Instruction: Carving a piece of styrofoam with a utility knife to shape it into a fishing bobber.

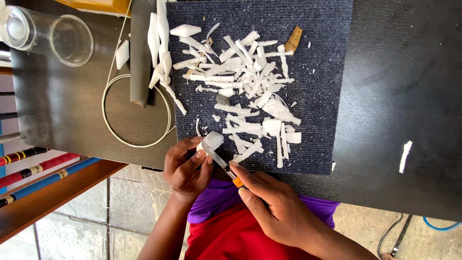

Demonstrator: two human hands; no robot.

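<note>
My left hand (185,166) grips a small white foam block (212,141) at the near edge of a dark blue carpet mat (322,72). My right hand (274,204) holds a thin knife (222,162) with an orange collar; its metal blade lies against the underside of the block. Many white foam shavings and strips (245,82) lie scattered over the mat beyond my hands.
The mat rests on a black table (404,96). At the far left stand a clear glass jar (48,33), a grey tube (141,53) and a white wire ring (137,110). One foam chip (405,156) lies at the right. Coloured sticks (33,168) lean below left.
</note>
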